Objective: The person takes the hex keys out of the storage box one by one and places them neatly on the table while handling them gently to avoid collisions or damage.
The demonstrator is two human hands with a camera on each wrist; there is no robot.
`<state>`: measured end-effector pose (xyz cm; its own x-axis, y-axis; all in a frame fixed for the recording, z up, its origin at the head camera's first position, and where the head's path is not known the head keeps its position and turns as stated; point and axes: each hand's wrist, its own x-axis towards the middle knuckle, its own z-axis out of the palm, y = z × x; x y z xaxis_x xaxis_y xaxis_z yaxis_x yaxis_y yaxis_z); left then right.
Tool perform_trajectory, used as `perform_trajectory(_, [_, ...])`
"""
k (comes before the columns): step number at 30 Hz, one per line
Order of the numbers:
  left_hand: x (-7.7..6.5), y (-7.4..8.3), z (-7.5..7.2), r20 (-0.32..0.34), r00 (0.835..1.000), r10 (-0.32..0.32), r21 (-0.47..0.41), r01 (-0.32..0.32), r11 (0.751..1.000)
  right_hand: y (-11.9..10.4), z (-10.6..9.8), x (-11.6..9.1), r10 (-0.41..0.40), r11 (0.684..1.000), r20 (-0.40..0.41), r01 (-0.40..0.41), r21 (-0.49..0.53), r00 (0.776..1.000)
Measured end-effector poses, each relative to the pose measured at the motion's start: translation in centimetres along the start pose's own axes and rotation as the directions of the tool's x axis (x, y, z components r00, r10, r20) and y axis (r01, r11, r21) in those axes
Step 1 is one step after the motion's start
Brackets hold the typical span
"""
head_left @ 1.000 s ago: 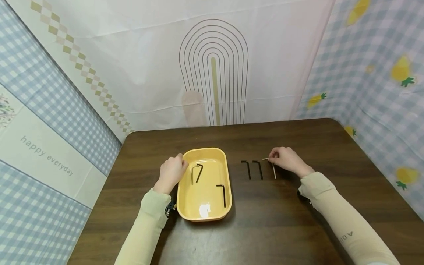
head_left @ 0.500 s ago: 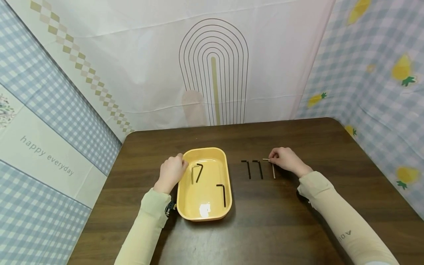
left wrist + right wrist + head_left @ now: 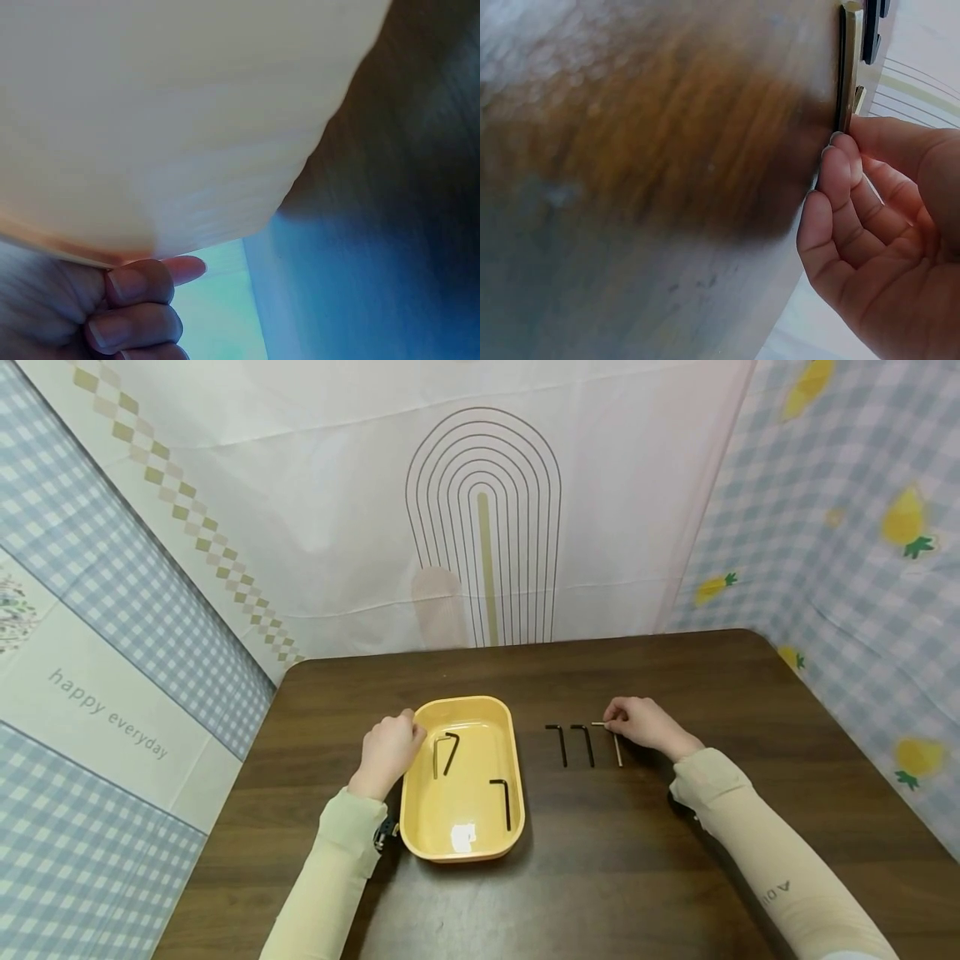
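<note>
Your left hand (image 3: 388,752) grips the yellow tray (image 3: 459,810), three hex keys (image 3: 507,806) inside; your right hand (image 3: 647,725) pinches a brass key (image 3: 618,750), its bend hidden by fingers.

Four black keys (image 3: 563,747) and two gold keys (image 3: 618,750) — six in all; one tray (image 3: 459,802), one table (image 3: 600,860) — one left hand (image 3: 388,749), one right hand (image 3: 645,724), two sleeves (image 3: 318,893).

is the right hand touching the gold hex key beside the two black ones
Touching: the right wrist view shows the right hand pinching the gold hex key.
</note>
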<state>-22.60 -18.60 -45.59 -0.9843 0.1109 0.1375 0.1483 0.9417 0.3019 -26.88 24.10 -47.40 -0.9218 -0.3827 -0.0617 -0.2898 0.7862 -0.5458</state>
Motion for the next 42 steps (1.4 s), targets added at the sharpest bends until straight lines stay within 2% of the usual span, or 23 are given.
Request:
perform_trajectory(9, [0.0,0.0,0.1,0.002,1.0,-0.006,0.001,0.006,1.0,0.2,0.1,0.1,-0.014,1.0,0.004,0.014,-0.008,1.0])
perform_trajectory(18, [0.1,0.0,0.0,0.013,1.0,-0.014,0.003,0.014,1.0,-0.1,-0.8,0.4,-0.023,1.0,-0.095,0.021,-0.023,0.995])
perform_trajectory(23, [0.1,0.0,0.0,0.011,1.0,-0.014,0.006,0.013,1.0,-1.0,-1.2,0.9,-0.044,0.999,-0.125,0.042,-0.019,0.991])
perform_trajectory(27, [0.1,0.0,0.1,0.007,1.0,-0.013,0.01,0.013,1.0,-2.7,-1.4,1.8,-0.072,0.997,-0.139,0.068,-0.032,0.988])
perform_trajectory(32, [0.1,0.0,0.1,0.004,1.0,-0.015,0.015,0.015,1.0,-6.1,-1.6,3.0,-0.116,0.993,-0.143,0.111,-0.045,0.983])
perform_trajectory(38, [0.2,0.1,0.0,0.014,1.0,-0.016,0.022,0.016,1.0,-10.6,-1.0,4.2,-0.238,0.97,-0.125,0.229,-0.083,0.963])
perform_trajectory(42, [0.2,0.1,-0.1,0.019,1.0,-0.022,0.027,0.021,0.999,-13.4,-0.4,4.6,-0.323,0.945,-0.073,0.317,-0.086,0.944])
